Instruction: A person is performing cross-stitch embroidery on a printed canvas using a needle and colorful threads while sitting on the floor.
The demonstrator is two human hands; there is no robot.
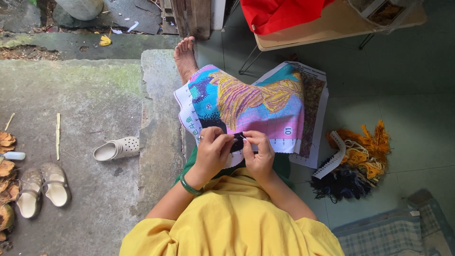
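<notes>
We see the cross-stitch canvas (246,106) draped over the person's lap, its long axis running left to right, its near edge under both hands. The left hand (212,152) is curled closed, fingertips pinching the canvas edge; a green bangle (188,186) sits on its wrist. The right hand (258,154) is likewise closed, thumb and forefinger pinched together just beside the left; whether it grips a needle we cannot tell. A thread bundle (358,159) lies right of the canvas, a single sandal (117,148) left.
</notes>
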